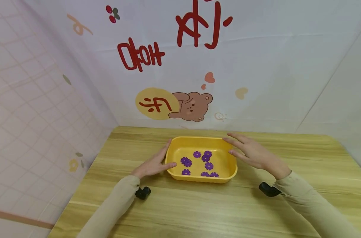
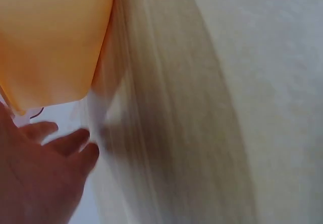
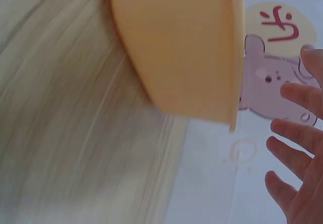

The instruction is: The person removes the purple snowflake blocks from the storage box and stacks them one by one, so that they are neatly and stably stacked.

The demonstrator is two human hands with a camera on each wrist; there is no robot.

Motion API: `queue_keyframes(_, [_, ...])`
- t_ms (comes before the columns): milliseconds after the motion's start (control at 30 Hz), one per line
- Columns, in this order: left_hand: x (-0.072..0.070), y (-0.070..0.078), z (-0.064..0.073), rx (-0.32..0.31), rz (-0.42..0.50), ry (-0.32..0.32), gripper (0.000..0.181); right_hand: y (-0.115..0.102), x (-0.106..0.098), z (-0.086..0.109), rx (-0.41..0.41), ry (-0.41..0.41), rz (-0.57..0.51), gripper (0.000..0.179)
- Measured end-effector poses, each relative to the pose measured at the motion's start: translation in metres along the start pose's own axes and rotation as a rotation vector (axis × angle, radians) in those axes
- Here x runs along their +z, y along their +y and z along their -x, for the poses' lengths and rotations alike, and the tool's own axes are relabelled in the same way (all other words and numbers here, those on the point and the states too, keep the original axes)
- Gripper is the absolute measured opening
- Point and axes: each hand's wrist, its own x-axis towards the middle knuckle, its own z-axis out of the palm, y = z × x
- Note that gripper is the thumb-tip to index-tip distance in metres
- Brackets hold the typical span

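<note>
A yellow plastic basin (image 1: 202, 178) sits on the table with several purple snowflake-shaped building discs (image 1: 208, 166) scattered on its bottom, some overlapping. My left hand (image 1: 153, 164) is at the basin's left end, fingers stretched along the outer wall and thumb reaching over the rim. In the left wrist view, the fingers of my left hand (image 2: 45, 168) look loosely extended near the basin's corner. My right hand (image 1: 253, 152) hovers by the right rim with fingers spread. Seen from the right wrist, my right hand (image 3: 303, 148) holds nothing, apart from the basin wall (image 3: 176, 47).
The wooden table (image 1: 198, 211) meets a white printed backdrop (image 1: 272, 66) just behind the basin. Another pale panel (image 1: 34, 99) with a grid pattern stands at the left. Black wrist devices (image 1: 269, 189) hang below both forearms.
</note>
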Motion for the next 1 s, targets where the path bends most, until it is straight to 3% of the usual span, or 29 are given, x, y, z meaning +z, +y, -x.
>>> queue_keyframes(133, [0.0, 0.001, -0.003, 0.021, 0.039, -0.021, 0.104, -0.01, 0.0, -0.01, 0.0, -0.041, -0.02, 0.052])
queue_keyframes(333, [0.0, 0.006, -0.009, 0.0, 0.057, -0.037, 0.112, -0.018, 0.007, -0.021, -0.014, -0.064, -0.075, 0.049])
queue_keyframes(1000, [0.001, 0.011, -0.022, -0.032, 0.082, 0.0, 0.12, -0.036, 0.035, -0.067, -0.06, -0.155, -0.211, 0.04])
